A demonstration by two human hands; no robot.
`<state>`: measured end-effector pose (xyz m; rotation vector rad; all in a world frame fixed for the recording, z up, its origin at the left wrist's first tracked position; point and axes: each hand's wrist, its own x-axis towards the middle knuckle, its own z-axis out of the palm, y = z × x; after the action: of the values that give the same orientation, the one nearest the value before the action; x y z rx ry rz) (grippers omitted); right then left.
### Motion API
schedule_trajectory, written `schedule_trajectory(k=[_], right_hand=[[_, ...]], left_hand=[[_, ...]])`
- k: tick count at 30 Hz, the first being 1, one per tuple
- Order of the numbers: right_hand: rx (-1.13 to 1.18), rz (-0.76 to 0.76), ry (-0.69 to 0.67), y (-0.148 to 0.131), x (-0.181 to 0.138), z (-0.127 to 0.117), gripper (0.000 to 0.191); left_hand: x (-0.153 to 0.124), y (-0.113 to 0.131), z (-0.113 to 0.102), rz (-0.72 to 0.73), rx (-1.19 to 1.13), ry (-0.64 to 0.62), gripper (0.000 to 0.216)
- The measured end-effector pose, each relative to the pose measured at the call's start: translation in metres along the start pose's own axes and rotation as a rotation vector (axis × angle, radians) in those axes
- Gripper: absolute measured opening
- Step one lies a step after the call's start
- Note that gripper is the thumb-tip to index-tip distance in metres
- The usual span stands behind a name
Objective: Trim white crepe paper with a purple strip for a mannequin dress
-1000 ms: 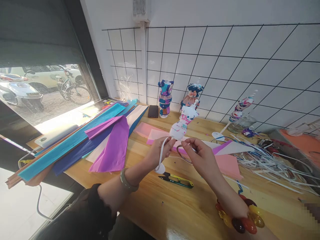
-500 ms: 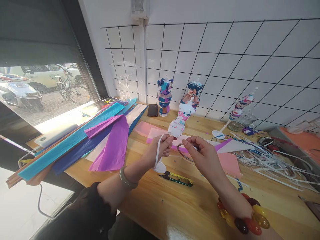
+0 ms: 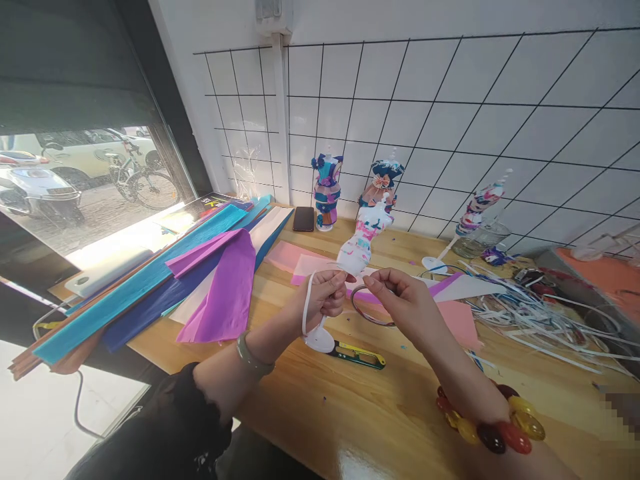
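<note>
My left hand (image 3: 323, 297) is closed at the bottom of a small white dress-form mannequin (image 3: 369, 230), patterned in pink and blue. The mannequin leans to the right, its round white base (image 3: 320, 340) showing under the hand. A narrow white paper strip (image 3: 307, 303) curves down beside the left fingers. Close to the mannequin's lower edge, my right hand (image 3: 413, 300) pinches a thin strip (image 3: 356, 308), brownish and curled into a loop below the fingers. The pinched end is partly hidden. Yellow-and-green thread snips (image 3: 360, 355) lie on the table, their blades behind the base.
Long crepe paper sheets (image 3: 235, 293) in purple, blue and turquoise cover the left side. Dressed mannequins (image 3: 327, 193) and a phone (image 3: 303, 219) stand or lie near the wall. Tangled paper strips (image 3: 530, 313) and a glass jar (image 3: 475, 243) are on the right.
The mannequin's base has shifted slightly and now covers the blades of the snips. The white strip by my left hand has swung left. Both hands keep their hold; the view has shifted slightly.
</note>
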<state>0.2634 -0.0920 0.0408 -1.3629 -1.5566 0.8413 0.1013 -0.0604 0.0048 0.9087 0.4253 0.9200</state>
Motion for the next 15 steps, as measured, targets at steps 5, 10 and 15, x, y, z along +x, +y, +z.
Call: schedule_trajectory(k=[5,10,15], right_hand=[[0.026,0.005,-0.024,0.0030,0.0016,-0.0008,0.032],[0.026,0.014,-0.029,0.0011,0.0016,-0.0016,0.032],[0.063,0.027,-0.065,-0.0024,0.0011,-0.0026,0.031]], left_hand=[[-0.0012,0.0017,0.0018,-0.043,-0.038,-0.021,0.027],[-0.0033,0.0035,0.0036,-0.077,-0.080,-0.035,0.024],[-0.0045,0.0040,0.0055,-0.117,-0.130,-0.081,0.022]])
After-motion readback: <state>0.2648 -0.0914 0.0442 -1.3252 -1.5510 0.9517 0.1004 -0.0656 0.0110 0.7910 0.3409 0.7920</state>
